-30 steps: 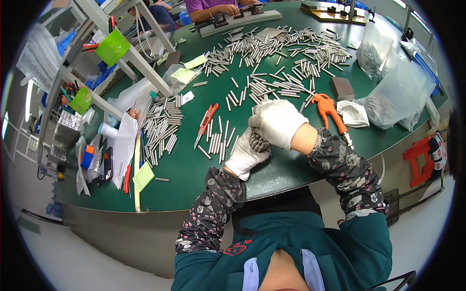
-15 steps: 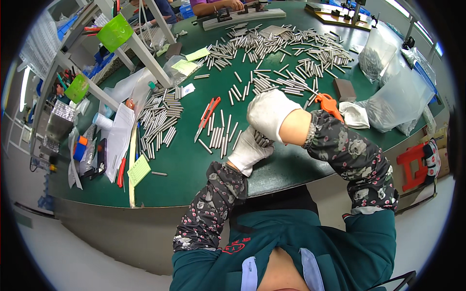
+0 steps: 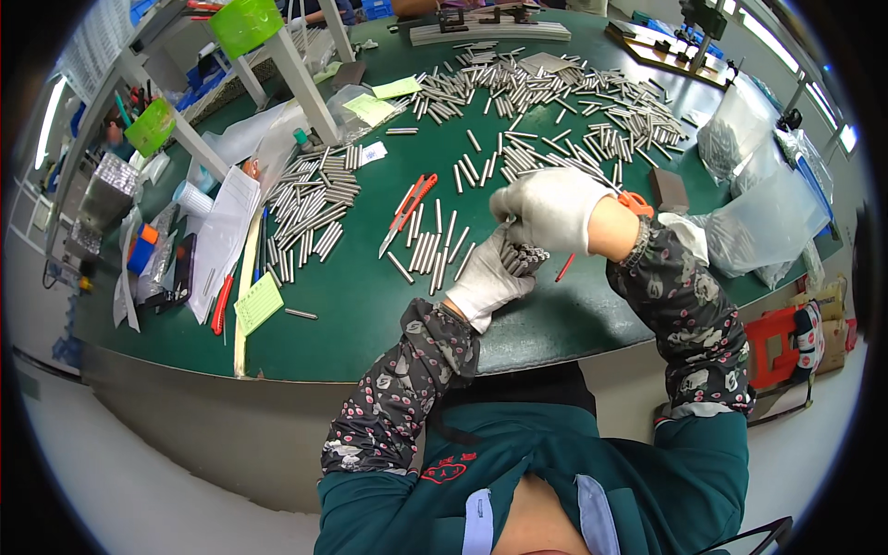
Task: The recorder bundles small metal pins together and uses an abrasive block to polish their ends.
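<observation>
Centre of the frame: the left hand (image 3: 486,280), in a white glove, is wrapped around a bundle of short metal pins (image 3: 524,260), rod ends bunched and facing up toward the right. The right hand (image 3: 555,208), gloved too, is curled in a fist just above the bundle; from where I stand I cannot tell whether anything is inside it. Both patterned sleeves (image 3: 689,328) come up from the lower edge.

Just left of the hands, on the green table (image 3: 361,338), a loose row of pins (image 3: 431,252), most of them standing upright in the view; beside it, a red utility knife (image 3: 408,215), slanted, blade toward lower left. A short red stick (image 3: 565,267) lies just below the right fist.

Upper centre: a broad scatter of pins (image 3: 555,92). Left of centre: a second heap (image 3: 310,208), near white papers (image 3: 227,227). A green note (image 3: 259,303) lies lower left, one lone pin (image 3: 301,314) near it.

Right of the hands: an orange tool (image 3: 636,203), mostly hidden by the right wrist; a dark block (image 3: 668,191); clear plastic bags (image 3: 768,219) toward the right rim.
</observation>
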A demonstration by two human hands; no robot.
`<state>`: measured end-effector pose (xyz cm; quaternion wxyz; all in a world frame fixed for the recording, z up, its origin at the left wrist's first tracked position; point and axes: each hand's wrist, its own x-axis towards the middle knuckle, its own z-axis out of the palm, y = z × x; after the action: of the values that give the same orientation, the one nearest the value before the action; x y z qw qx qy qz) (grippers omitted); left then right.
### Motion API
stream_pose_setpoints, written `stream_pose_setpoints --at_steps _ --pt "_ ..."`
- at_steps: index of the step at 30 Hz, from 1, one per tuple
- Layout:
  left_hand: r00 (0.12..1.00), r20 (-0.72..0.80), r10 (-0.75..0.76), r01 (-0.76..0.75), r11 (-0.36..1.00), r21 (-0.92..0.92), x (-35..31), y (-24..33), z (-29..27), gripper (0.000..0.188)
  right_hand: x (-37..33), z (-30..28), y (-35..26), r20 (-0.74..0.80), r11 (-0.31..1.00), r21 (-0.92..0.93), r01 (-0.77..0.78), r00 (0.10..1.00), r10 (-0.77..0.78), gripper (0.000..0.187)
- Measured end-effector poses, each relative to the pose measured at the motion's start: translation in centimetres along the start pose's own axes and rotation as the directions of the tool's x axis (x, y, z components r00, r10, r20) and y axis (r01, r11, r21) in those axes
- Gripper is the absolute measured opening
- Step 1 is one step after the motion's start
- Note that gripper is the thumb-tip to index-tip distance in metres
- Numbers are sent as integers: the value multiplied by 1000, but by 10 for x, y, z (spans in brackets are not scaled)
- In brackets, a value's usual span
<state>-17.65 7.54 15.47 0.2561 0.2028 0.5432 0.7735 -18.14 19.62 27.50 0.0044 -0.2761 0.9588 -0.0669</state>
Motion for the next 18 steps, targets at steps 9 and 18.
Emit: stream_pose_setpoints --at_steps 9,18 --pt "998 60 -11 8 999 41 0 -6 -3 56 65 20 -35 -5 873 488 -5 1000 9 17" --pt "994 109 -19 3 990 138 -7 -67 -39 53 110 65 -76 -161 892 440 -104 968 192 28"
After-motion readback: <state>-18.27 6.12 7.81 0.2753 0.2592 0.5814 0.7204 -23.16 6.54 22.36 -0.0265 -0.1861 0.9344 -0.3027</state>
